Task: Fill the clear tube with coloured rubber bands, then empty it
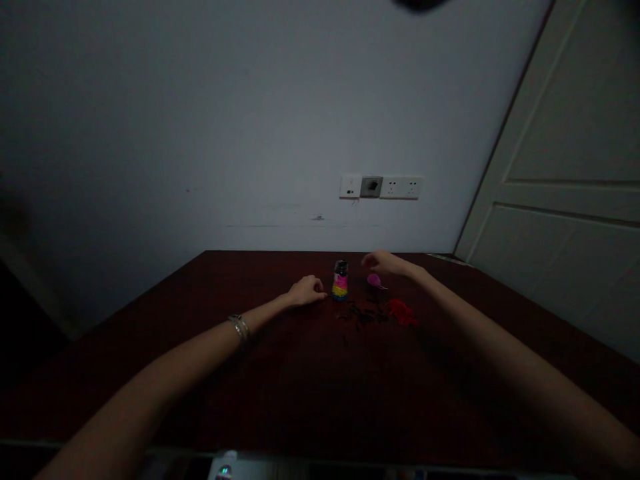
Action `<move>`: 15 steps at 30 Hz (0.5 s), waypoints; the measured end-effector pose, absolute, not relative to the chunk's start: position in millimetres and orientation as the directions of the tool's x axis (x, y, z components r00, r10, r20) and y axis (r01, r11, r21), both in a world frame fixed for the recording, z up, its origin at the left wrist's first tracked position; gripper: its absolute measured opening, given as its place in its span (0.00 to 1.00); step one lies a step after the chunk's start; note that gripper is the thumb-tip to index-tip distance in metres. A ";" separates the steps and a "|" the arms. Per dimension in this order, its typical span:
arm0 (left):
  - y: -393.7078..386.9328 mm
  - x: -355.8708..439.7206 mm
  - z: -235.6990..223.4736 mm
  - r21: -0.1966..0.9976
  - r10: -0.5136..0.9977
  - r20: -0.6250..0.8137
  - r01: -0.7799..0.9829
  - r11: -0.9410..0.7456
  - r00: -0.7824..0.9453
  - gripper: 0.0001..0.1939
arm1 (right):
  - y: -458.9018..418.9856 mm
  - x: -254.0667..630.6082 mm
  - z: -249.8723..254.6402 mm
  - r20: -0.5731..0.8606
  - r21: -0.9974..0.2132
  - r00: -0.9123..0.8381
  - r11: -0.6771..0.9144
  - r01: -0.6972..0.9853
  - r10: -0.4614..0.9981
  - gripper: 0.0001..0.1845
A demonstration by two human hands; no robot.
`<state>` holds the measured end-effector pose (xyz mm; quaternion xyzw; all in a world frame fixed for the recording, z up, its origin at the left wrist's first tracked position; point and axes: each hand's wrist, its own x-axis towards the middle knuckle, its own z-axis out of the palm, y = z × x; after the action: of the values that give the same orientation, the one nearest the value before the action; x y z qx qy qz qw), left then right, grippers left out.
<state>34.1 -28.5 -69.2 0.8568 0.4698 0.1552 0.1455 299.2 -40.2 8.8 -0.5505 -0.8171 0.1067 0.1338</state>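
A small clear jar [341, 280] with pink, yellow, blue and black layers inside stands upright on the table. Beside it on the left, my left hand [306, 291] rests on the tabletop with bent fingers close together; anything at its tips is too small to name. My right hand [383, 262] hovers to the jar's right, its fingers curled downward, and what they hold, if anything, is hidden. Just below that hand lies a pink cup-like piece with a thin handle [375, 281]. Dark small pieces [365, 315] are scattered in front of the jar, next to a red pile [401, 312].
The dark red table [280, 393] meets a pale wall [240, 133] at the back. Sockets and a switch panel [381, 187] sit on that wall. A white panelled door [560, 200] rises at the right. Below the front edge, a pale device [225, 469] shows a green light.
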 end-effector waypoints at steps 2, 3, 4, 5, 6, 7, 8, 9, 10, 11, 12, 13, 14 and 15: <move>-30.3 44.6 -71.0 0.386 0.851 0.058 0.775 -0.500 0.521 0.12 | -42.0 299.4 -6.3 0.031 -0.296 -0.342 0.335 0.894 0.939 0.20; -30.9 49.0 -72.7 0.382 0.858 0.032 0.787 -0.484 0.512 0.11 | -43.3 298.4 -13.2 0.014 -0.273 -0.335 0.326 0.905 0.942 0.21; -31.4 52.9 -74.9 0.374 0.868 0.021 0.801 -0.467 0.497 0.11 | -44.7 297.3 -19.5 0.004 -0.250 -0.330 0.320 0.914 0.944 0.21; -31.9 56.1 -77.1 0.363 0.881 0.023 0.817 -0.448 0.473 0.11 | -46.1 296.1 -24.8 -0.005 -0.231 -0.327 0.318 0.920 0.945 0.21; -32.5 58.8 -79.4 0.350 0.894 0.032 0.833 -0.429 0.448 0.11 | -47.4 295.1 -29.4 -0.013 -0.215 -0.328 0.318 0.923 0.944 0.21; -33.1 61.0 -81.4 0.336 0.904 0.043 0.846 -0.414 0.425 0.11 | -48.6 294.5 -33.1 -0.026 -0.203 -0.330 0.318 0.926 0.944 0.20; -33.7 62.7 -83.1 0.325 0.913 0.054 0.857 -0.400 0.405 0.10 | -49.7 294.3 -36.3 -0.042 -0.194 -0.333 0.319 0.928 0.942 0.20; -34.3 63.9 -84.5 0.318 0.919 0.063 0.865 -0.388 0.389 0.09 | -50.7 294.5 -39.0 -0.055 -0.187 -0.343 0.327 0.926 0.938 0.20; -34.7 64.8 -85.6 0.314 0.924 0.069 0.871 -0.379 0.377 0.09 | -51.6 295.1 -41.4 -0.063 -0.178 -0.357 0.342 0.923 0.932 0.21; -34.9 65.5 -86.4 0.313 0.927 0.066 0.875 -0.370 0.368 0.09 | -52.4 296.0 -43.6 -0.065 -0.169 -0.374 0.359 0.918 0.925 0.21; -35.0 65.9 -87.0 0.310 0.931 0.064 0.880 -0.360 0.359 0.09 | -53.2 297.1 -45.5 -0.064 -0.162 -0.388 0.374 0.913 0.919 0.20; -34.8 66.2 -87.6 0.305 0.936 0.065 0.886 -0.349 0.347 0.10 | -53.8 298.4 -47.2 -0.061 -0.156 -0.399 0.386 0.909 0.915 0.20; -34.6 66.4 -88.1 0.299 0.940 0.069 0.892 -0.338 0.333 0.11 | -54.5 299.6 -48.6 -0.059 -0.154 -0.405 0.393 0.907 0.912 0.20; -34.3 66.4 -88.6 0.290 0.944 0.076 0.899 -0.328 0.320 0.12 | -55.3 300.6 -49.5 -0.061 -0.156 -0.404 0.391 0.907 0.913 0.19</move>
<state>66.4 -34.3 -88.6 0.8064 0.5715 0.1165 0.0975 300.6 -55.3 -49.5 -0.5457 -0.8337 0.0826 0.0172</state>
